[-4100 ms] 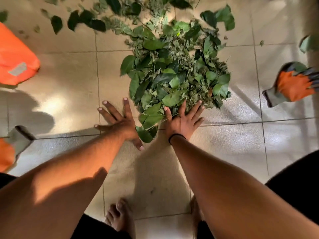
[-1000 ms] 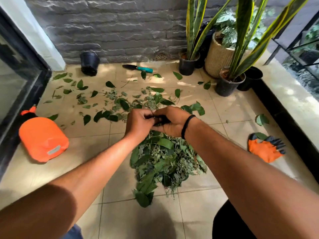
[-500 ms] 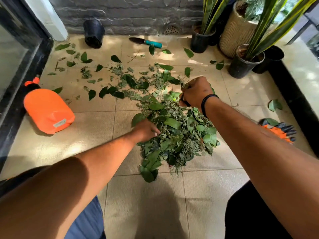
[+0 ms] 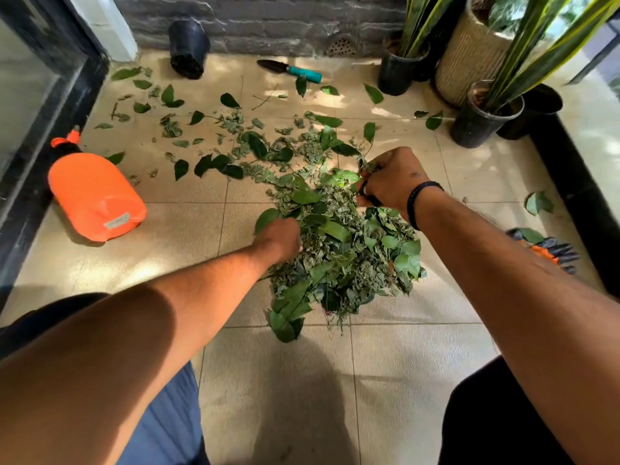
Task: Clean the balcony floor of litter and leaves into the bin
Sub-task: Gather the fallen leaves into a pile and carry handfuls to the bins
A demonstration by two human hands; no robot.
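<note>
R hand (image 4: 391, 182) grips leaf bunch, L hand (image 4: 280, 238) in the leaf pile (image 4: 339, 250), grip unclear; scoop w/ both from below.

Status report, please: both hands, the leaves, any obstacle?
Left hand dug into leaf pile, grip hidden. Right hand pinching leaves at far edge. Loose leaves beyond; no bin visible.

Bright dappled sunlight from the right, soft shadows, wide-angle edge bending.
</note>
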